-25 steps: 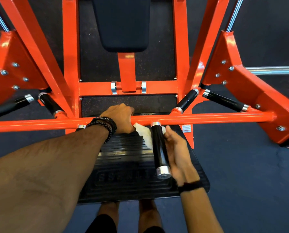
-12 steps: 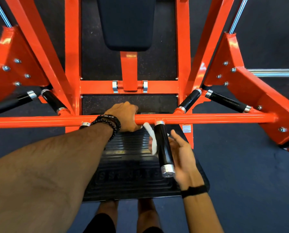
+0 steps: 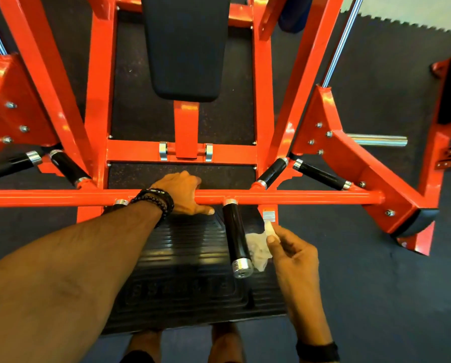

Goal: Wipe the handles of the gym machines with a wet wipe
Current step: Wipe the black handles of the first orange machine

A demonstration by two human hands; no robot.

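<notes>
right hand point(image 3: 295, 260) off the black handle point(image 3: 235, 231), wet wipe point(image 3: 258, 248) pulled to its right side

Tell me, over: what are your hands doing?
Left hand grips orange bar. Right hand pinches wipe beside black handle. Nothing blocking.

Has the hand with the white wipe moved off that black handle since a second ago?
Yes. The right hand with the wipe has come off the black handle and now sits just to its right, apart from it.

Dark speckled rubber flooring point(image 3: 376, 74) is covering the room. A serrated mat edge point(image 3: 413, 24) is showing far right, meeting a pale surface point(image 3: 428, 9). Overhead light is glinting off the floor.
</notes>
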